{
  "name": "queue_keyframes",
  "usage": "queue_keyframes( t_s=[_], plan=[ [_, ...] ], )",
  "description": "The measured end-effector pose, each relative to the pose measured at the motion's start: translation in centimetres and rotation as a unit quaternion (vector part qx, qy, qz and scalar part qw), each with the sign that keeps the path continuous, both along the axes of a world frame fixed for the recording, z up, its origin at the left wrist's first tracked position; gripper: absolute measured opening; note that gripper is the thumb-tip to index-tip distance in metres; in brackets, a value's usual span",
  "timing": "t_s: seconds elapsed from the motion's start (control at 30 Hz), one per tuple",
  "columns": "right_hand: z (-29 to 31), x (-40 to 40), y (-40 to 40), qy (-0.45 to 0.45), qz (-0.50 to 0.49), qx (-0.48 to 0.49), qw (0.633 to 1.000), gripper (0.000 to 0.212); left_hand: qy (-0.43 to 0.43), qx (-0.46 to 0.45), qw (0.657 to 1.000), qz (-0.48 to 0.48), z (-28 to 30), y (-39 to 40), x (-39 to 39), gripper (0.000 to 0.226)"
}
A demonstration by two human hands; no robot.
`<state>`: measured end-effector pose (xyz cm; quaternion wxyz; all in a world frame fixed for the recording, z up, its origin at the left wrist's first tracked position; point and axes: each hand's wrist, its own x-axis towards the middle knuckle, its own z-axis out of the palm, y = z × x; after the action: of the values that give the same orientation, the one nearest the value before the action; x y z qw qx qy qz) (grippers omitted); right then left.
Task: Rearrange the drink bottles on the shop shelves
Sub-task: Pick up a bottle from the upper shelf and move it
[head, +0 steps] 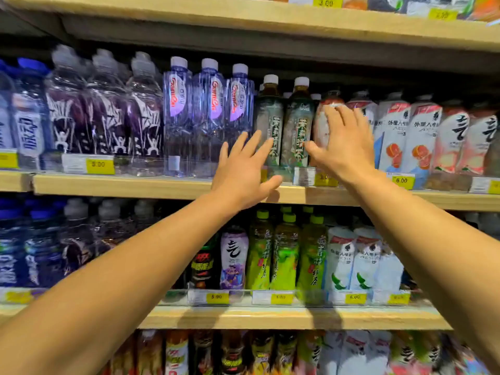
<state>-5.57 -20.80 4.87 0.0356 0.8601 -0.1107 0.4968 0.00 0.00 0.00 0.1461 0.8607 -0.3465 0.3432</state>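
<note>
Hands reach toward the middle shelf (pixel 167 186), both spread with fingers straight and holding nothing. The left hand (pixel 240 171) hovers with its fingertips at the lower part of the left of two dark green tea bottles (pixel 269 123), its thumb over the shelf edge; whether it truly touches the bottle cannot be told. The right hand (pixel 342 146) is raised flat in front of a red-labelled bottle (pixel 323 123) just right of the second green tea bottle (pixel 297 125), its thumb pointing toward that tea bottle's label. Both tea bottles stand upright at the shelf front, with white caps, between three clear blue water bottles (pixel 208 115) on the left and white bottles with a grapefruit picture (pixel 392 136) on the right. Yellow price tags (pixel 98 165) line the shelf edges. On the shelf below (pixel 270 318) stand bright green tea bottles (pixel 284 253), a purple-labelled bottle (pixel 234 258) and white bottles with lime pictures (pixel 351 261), all upright.
</note>
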Motion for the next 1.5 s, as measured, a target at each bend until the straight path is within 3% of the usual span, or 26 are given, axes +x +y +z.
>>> queue_keyframes(
  t_s=[0.13, 0.3, 0.53, 0.7, 0.97, 1.2, 1.5],
  plan=[
    [1.2, 0.1, -2.4, -0.015, -0.032, 0.018, 0.999, 0.085, -0.026, 0.011, 0.999, 0.024, -0.3, -3.4, 0.0, 0.080],
    [1.1, 1.5, -3.5, -0.024, -0.042, -0.029, 0.998, 0.094, -0.059, 0.001, 0.995, 0.076, -1.1, -6.4, -0.5, 0.077],
    [0.0, 1.5, -4.0, -0.111, 0.070, -0.023, 0.991, 0.092, -0.089, -0.029, 0.987, 0.129, -2.0, -7.8, -1.0, 0.083],
    [-2.1, 0.5, -3.0, -0.190, 0.221, 0.017, 0.956, 0.093, -0.106, -0.030, 0.988, 0.108, -3.5, -7.3, -1.1, 0.076],
    [-2.0, -0.3, -2.0, -0.138, 0.277, 0.056, 0.949, 0.098, -0.112, 0.001, 0.989, 0.096, -4.5, -6.5, -0.9, 0.073],
    [0.8, -3.9, -1.8, -0.186, 0.283, 0.049, 0.940, 0.094, -0.093, 0.018, 0.990, 0.101, -4.3, -6.2, -0.9, 0.075],
    [0.2, -10.7, -7.5, -0.157, 0.265, 0.056, 0.950, 0.098, -0.063, -0.016, 0.996, 0.057, -3.4, -10.4, -4.7, 0.081]
  ],
)
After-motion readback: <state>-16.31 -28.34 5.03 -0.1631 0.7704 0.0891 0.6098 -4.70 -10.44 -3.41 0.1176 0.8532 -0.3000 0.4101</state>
